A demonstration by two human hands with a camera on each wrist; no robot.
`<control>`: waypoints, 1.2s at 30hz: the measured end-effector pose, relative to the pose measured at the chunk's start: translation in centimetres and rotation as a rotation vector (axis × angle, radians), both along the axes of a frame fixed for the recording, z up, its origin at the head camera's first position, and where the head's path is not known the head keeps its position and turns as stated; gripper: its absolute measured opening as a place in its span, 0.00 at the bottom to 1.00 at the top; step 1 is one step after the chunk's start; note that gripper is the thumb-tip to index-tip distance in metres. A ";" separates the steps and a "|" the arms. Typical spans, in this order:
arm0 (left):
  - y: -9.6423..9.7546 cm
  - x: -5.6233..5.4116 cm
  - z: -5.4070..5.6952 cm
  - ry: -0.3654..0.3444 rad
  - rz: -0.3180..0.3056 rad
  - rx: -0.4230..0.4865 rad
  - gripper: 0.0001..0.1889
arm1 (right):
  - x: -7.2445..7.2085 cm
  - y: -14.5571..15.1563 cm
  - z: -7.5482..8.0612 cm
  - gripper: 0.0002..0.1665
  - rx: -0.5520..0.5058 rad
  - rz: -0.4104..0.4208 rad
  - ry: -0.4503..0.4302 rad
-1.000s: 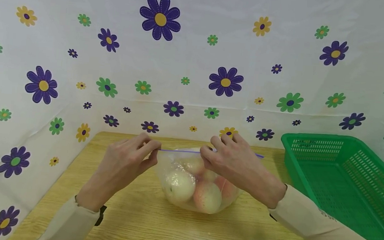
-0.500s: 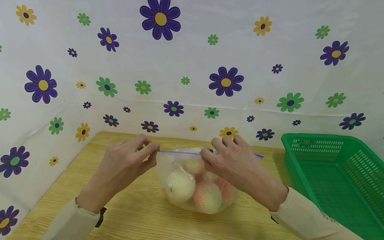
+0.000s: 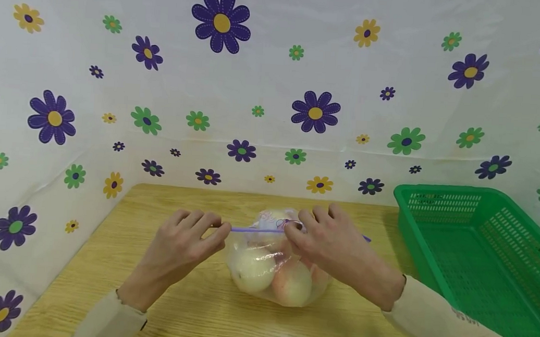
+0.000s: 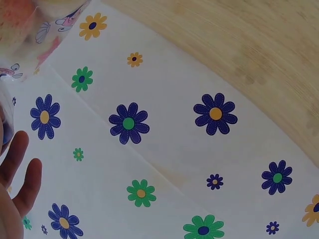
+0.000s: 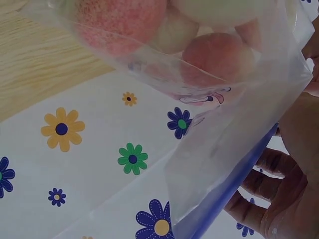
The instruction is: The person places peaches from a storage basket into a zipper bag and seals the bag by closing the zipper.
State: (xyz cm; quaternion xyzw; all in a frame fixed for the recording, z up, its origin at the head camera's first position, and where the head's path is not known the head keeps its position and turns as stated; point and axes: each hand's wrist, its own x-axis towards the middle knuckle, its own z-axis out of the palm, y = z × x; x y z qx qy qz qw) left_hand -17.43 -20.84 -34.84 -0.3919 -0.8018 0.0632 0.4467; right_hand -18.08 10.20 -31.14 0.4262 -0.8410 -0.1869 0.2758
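A clear zip bag [image 3: 232, 270] sits on the wooden table, bulging with several pale peaches [image 3: 292, 282] blushed pink-red. Along its top runs a purple-blue zip strip [image 3: 252, 230]. At the strip's left end, my left hand [image 3: 187, 243] pinches it between thumb and fingers. My right hand [image 3: 330, 243] pinches the strip right of the middle, and a short end pokes out beyond it. In the right wrist view, the blue strip [image 5: 224, 184] passes along the right fingers, with pink peaches [image 5: 119, 22] in the bag. Some printed pattern shows on the bag's far side.
A green plastic basket [image 3: 414, 251] with slotted walls stands at the table's right side. White cloth [image 3: 267, 74] with purple, green and yellow flowers hangs behind and to the left. The wooden table [image 3: 203, 310] extends in front of the bag.
Both hands have lowered toward me, bringing the zip strip down with them. The left hand has shifted slightly right. More of the bag's printed far side now shows above the strip.
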 end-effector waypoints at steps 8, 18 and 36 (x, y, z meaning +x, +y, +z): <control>0.0 0.2 -0.1 0.027 -0.008 0.013 0.20 | 0.7 0.1 -0.4 0.23 -0.010 -0.001 0.011; -0.1 0.2 -0.3 -0.003 -0.017 0.051 0.21 | 0.8 0.3 -0.7 0.18 -0.062 0.001 0.026; -0.2 0.2 -0.5 -0.017 -0.026 0.084 0.20 | 0.8 0.9 -1.3 0.12 -0.127 0.022 0.088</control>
